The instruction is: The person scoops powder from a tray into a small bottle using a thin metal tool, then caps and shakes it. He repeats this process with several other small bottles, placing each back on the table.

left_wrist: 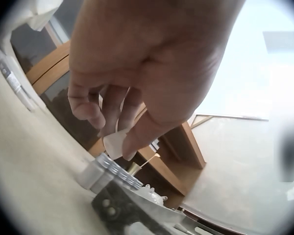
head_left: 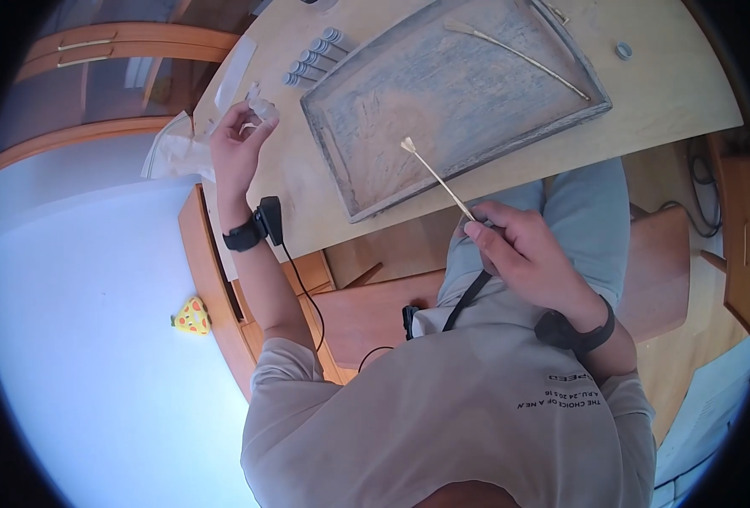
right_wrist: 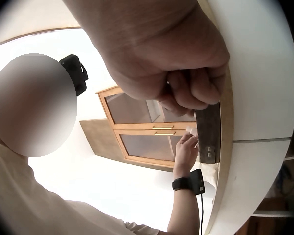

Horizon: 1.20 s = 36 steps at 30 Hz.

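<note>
My left hand pinches a small whitish translucent piece between thumb and fingers, over the table's left side. In the left wrist view this cup-like piece shows at the thumb tip. My right hand grips the end of a thin gold-coloured rod with a small flared, spade-like tip. That tip points over the near part of a weathered wooden tray. In the right wrist view the right hand has its fingers curled, and the rod is hidden there.
Several small silver-capped vials lie left of the tray. A long brush-like tool rests inside the tray. A small round grey cap sits at the far right of the table. A pale crumpled bag hangs at the left edge.
</note>
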Motion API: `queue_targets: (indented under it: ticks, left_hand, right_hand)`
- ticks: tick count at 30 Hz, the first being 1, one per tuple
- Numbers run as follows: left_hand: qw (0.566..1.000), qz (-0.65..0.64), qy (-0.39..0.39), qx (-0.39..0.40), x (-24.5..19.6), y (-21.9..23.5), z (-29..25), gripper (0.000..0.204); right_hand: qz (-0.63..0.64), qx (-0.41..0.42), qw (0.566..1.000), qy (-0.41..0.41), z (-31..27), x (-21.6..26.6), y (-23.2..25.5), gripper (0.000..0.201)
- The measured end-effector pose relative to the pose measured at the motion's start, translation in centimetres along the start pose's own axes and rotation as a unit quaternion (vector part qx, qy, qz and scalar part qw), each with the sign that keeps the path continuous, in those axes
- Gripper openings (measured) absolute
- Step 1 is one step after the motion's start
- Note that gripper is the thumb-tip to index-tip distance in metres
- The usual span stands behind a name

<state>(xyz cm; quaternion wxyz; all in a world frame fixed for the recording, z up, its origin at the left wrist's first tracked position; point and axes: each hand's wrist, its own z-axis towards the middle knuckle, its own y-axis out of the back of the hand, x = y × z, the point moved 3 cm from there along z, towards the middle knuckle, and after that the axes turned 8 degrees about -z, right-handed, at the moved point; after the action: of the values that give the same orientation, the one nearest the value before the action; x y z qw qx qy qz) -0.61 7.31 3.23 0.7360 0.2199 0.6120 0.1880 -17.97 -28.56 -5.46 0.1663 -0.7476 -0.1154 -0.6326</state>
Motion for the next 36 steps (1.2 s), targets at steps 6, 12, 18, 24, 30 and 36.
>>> queue_targets:
  ticks: [6,12,18,24,30,36]
  left_hand:
    - [0.996,0.047,0.071,0.028,3.1,-0.6,2.2,0.027]
    - [0.981,0.159,0.078,0.073,3.1,-2.2,3.8,0.033]
    - [0.972,0.218,0.024,0.087,3.2,-2.1,4.6,0.036]
    - [0.973,0.209,-0.04,0.091,0.4,-2.6,5.3,0.038]
    - [0.964,0.226,-0.053,0.128,0.5,-3.4,6.3,0.034]
    - [0.957,0.258,-0.062,0.116,-0.1,-2.6,6.6,0.03]
  right_hand:
    - [-0.015,0.011,1.0,-0.001,-0.3,-0.5,0.0,0.017]
    - [-0.029,-0.011,0.999,-0.022,-0.9,0.0,1.2,0.016]
    - [-0.016,-0.099,0.995,-0.015,-1.2,1.2,3.6,0.017]
    - [-0.065,-0.19,0.978,-0.052,-2.3,2.5,6.7,0.017]
    - [-0.166,-0.235,0.955,-0.074,-2.5,3.0,8.2,0.019]
    - [-0.28,-0.262,0.92,-0.078,-2.8,4.8,9.5,0.022]
